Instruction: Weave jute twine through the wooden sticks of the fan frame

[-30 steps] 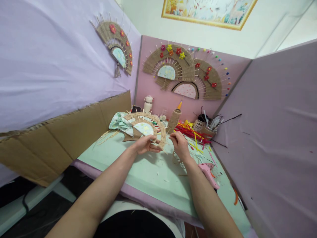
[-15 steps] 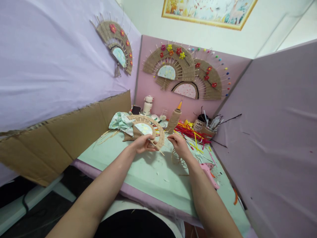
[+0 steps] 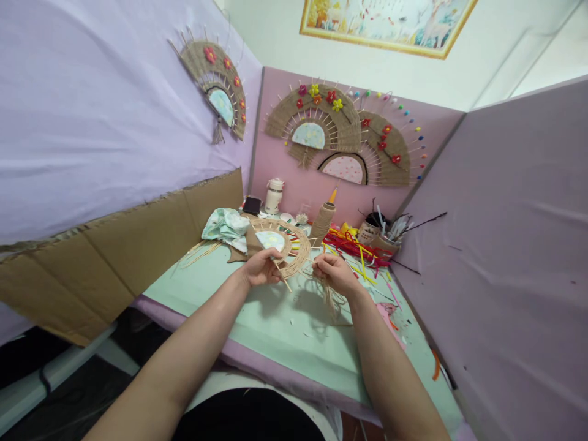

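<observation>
A small woven fan with thin wooden sticks and a pale flowered half-round centre is tilted above the table. My left hand grips its lower left side, fingers closed round the edge near a protruding stick. Just right of the fan's rim, my right hand is closed in a pinch on twine, whose loose loops hang below the fingers. Behind the hands stands a cone of twine upright on the table.
Red and yellow pipe cleaners lie behind my right hand. A pink glue gun rests beside the right forearm. At the back are a white bottle, a crumpled cloth and a box of pens. Finished fans hang on the pink panel.
The fan has turned and shifted slightly right in my left hand. My right hand has moved a little down, and the twine loops below it have swung.
</observation>
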A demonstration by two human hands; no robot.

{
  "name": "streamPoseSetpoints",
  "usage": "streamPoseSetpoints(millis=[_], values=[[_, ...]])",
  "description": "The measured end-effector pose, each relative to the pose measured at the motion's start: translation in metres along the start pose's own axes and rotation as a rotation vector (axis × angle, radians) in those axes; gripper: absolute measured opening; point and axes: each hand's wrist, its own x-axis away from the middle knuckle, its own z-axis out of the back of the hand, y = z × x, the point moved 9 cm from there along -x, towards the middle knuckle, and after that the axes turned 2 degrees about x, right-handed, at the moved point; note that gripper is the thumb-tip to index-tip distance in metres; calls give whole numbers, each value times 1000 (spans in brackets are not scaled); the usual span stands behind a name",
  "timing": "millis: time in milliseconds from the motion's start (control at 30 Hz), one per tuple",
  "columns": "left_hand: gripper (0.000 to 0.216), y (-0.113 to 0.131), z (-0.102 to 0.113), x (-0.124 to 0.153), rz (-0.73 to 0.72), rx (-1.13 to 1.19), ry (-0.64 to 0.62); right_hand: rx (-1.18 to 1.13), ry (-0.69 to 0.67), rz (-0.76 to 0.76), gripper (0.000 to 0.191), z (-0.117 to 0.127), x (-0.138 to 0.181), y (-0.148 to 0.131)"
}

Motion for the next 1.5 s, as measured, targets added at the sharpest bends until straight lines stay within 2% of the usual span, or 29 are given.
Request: streamPoseSetpoints(millis=[133, 300, 467, 633, 900, 1000, 1133, 1300, 1500], values=[[34, 0, -3, 1, -7, 4, -52, -43, -42, 0, 39, -8, 2, -2], [39, 1, -5, 4, -14, -5, -74, -93, -53, 0, 31, -11, 2, -1], [43, -7, -12, 3, 33, -10, -187, -125, -10, 4, 27, -9, -3, 4], [48, -11, -13, 2, 64, -9, -229, -61, 59, 3, 26, -5, -6, 6], [50, -12, -12, 4, 71, -21, -222, 148, 61, 36, 26, -5, -5, -1], [50, -12, -13, 4, 68, -31, -235, 267, 147, 92, 25, 4, -4, -9], [50, -11, -14, 4, 61, -55, -234, 483, 333, 212, 20, 22, 1, -26], [49, -14, -11, 4, 100, -73, -162, 624, 526, 359, 16, 36, 13, -46], [44, -15, -12, 5, 131, -119, -78, 748, 590, 524, 15, 30, 24, -65]])
